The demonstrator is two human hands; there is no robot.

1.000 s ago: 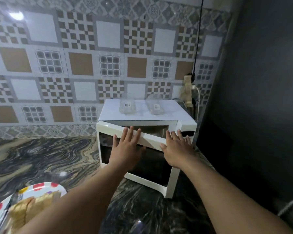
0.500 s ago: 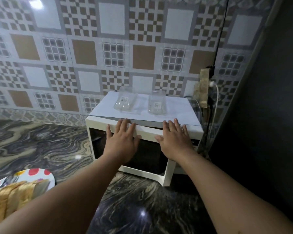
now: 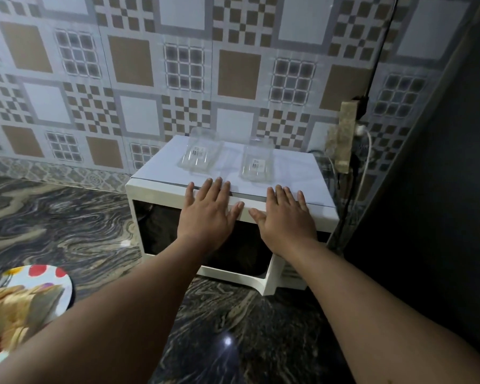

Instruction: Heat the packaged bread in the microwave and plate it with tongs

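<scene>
Door nearly home since a second ago: the gap at the top of the microwave point(image 3: 294, 173) has narrowed to a thin dark line on the right. Microwave door point(image 3: 161, 217) hinges at the far left; its right edge stands slightly proud. Left hand point(image 3: 208, 214) and right hand point(image 3: 284, 220) lie flat on the door's upper band, fingers straight and slightly spread, gripping nothing. Bread point(image 3: 14, 311) sits sliced on the spotted plate point(image 3: 43, 274), near left on the marble counter point(image 3: 61, 225); blurred. Two clear plastic containers point(image 3: 198, 153) rest on the microwave top. Judgement: push evenly, favouring the right, latch side, until flush.
</scene>
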